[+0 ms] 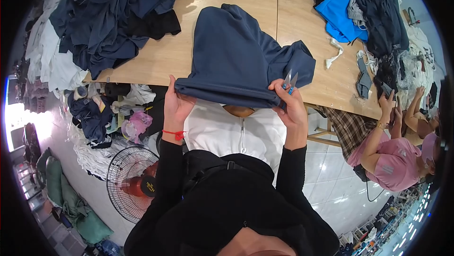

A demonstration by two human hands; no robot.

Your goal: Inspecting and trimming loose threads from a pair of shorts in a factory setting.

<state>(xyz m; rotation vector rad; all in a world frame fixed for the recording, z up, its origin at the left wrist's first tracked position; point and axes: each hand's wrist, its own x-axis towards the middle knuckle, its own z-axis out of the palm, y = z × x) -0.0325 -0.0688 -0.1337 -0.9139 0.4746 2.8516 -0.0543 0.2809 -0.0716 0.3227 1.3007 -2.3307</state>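
A dark navy garment (231, 50) lies on the wooden table, its near hem drawn out over the table's front edge. My left hand (178, 102) grips the left end of that hem, thumb on top and fingers underneath. At the hem's right end my right hand (291, 104) pinches the cloth. Tucked in the same right hand is a pair of small thread snips (290, 82) with blue parts, blades pointing away from me. The hem band stretches fairly straight between both hands.
Piled dark garments (109, 15) cover the table's far left. Blue clothing (343, 10) and dark clothing lie far right, near a white strip (334, 52). A standing fan (135, 185) is at my lower left. A co-worker in a pink shirt (392, 161) sits at the right.
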